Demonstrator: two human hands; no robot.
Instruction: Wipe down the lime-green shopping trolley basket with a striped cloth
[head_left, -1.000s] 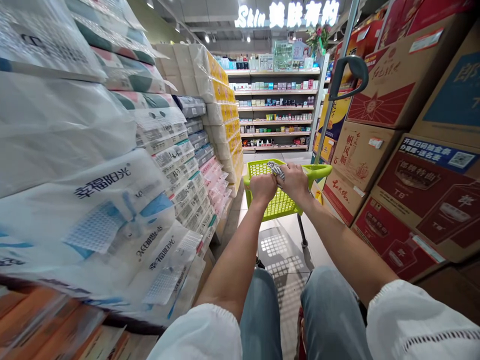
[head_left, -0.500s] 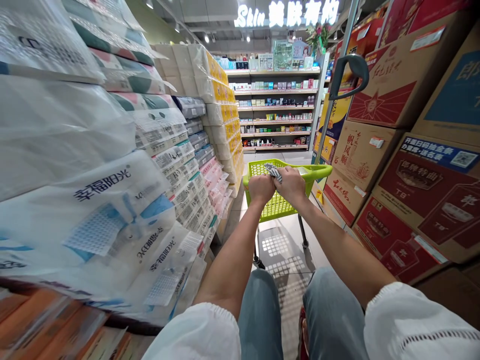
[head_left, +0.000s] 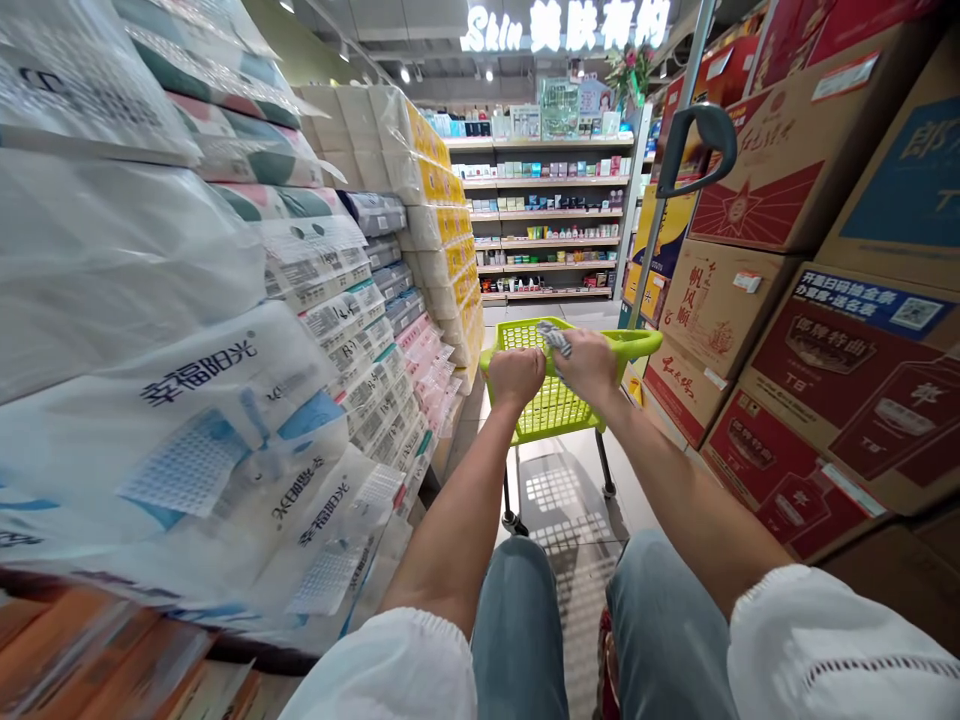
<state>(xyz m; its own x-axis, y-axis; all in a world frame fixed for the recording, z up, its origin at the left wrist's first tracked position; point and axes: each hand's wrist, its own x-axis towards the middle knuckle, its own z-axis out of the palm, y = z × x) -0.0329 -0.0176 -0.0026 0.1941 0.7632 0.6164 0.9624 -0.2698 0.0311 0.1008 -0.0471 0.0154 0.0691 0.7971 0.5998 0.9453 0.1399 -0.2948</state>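
A lime-green shopping cart [head_left: 551,424] with a perforated basket stands in front of my knees on dark legs with casters. My left hand [head_left: 517,376] is closed around the left part of the cart's handle. Just to its right, my right hand [head_left: 586,366] is wrapped round a crumpled grey-and-white striped cloth [head_left: 553,338], whose bunched end sticks out above the fingers. That hand is at the middle of the handle; its fingertips are hidden. The handle's bare right end [head_left: 637,347] shows beyond it.
Plastic-wrapped paper packs [head_left: 247,400] are piled high close on my left. Cardboard boxes [head_left: 847,370] line the right, beside a metal pole with a dark grey handle [head_left: 701,150]. Shelves of small products [head_left: 551,215] stand at the aisle's far end. Tiled floor [head_left: 510,315] runs between.
My right hand has shifted slightly right, opening a small gap from my left hand, and the cloth has moved with it. The left hand keeps its grip on the handle.
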